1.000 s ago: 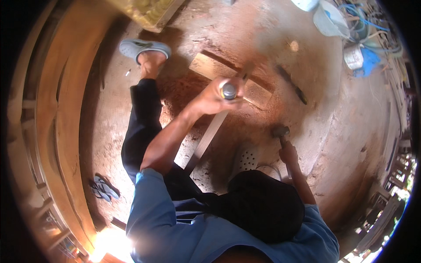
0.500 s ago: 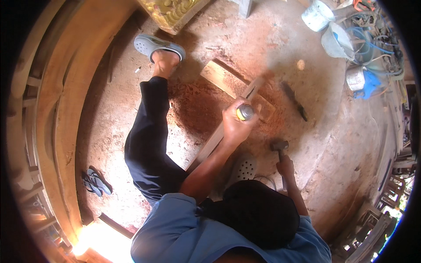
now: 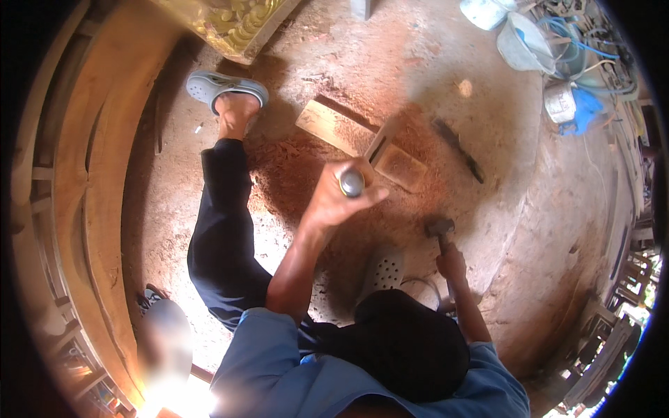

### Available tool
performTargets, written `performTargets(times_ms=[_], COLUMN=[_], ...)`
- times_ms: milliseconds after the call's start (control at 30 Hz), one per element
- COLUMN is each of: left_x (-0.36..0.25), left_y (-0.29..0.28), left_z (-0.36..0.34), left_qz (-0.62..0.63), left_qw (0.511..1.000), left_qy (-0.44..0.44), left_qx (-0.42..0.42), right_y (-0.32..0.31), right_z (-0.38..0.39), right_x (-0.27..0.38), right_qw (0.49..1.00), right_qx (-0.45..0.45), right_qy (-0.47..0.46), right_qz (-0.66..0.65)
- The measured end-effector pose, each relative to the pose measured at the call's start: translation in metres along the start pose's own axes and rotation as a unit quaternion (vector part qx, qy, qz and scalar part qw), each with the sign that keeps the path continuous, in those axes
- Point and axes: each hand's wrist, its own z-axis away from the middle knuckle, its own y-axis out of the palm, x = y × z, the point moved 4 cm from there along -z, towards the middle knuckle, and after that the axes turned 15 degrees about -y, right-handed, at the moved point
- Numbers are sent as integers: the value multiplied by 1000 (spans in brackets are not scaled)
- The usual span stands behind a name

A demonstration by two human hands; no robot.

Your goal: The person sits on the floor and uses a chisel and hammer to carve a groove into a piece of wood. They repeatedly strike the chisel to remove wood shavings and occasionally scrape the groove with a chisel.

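1. Slotted wooden strip [image 3: 391,130]: I have it lying across a pale board [image 3: 333,125] on the floor [image 3: 516,174], crossing between the board's left and right ends. Its near part is hidden beneath the left arm.
2. Left hand [image 3: 333,200]: wrapped around an upright tool [image 3: 352,183], thumb jutting out, round metal cap toward my camera. Lower end hidden; I cannot tell whether it touches the strip.
3. Right hand [image 3: 452,265]: gripping the handle of a hammer [image 3: 439,227], dark head pointing away from me, nearer than the board's right end and apart from it.
4. Reddish shavings [image 3: 289,167] lie about the board. A dark bar [image 3: 460,151] lies just beyond its right end.
5. Floor's left edge: thick plank [image 3: 104,188]. Far edge: gilded panel [image 3: 240,24]. Far right corner: pale buckets [image 3: 519,52] beside blue sheeting [image 3: 585,111].
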Motion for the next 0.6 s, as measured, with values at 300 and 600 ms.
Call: performTargets(times_ms=[300,600], left_x=[2,-15], left_y=[-10,-6], left_z=[-6,17], left_qz=[-19,-38], left_qw=[1000,995], left_qy=[-11,70], left_qx=[6,53], right_y=[-2,2], right_z=[-3,-8], right_x=[1,-5], right_qw=[1000,1000], right_qx=[11,-16], right_qy=[2,-24], right_qz=[-1,11])
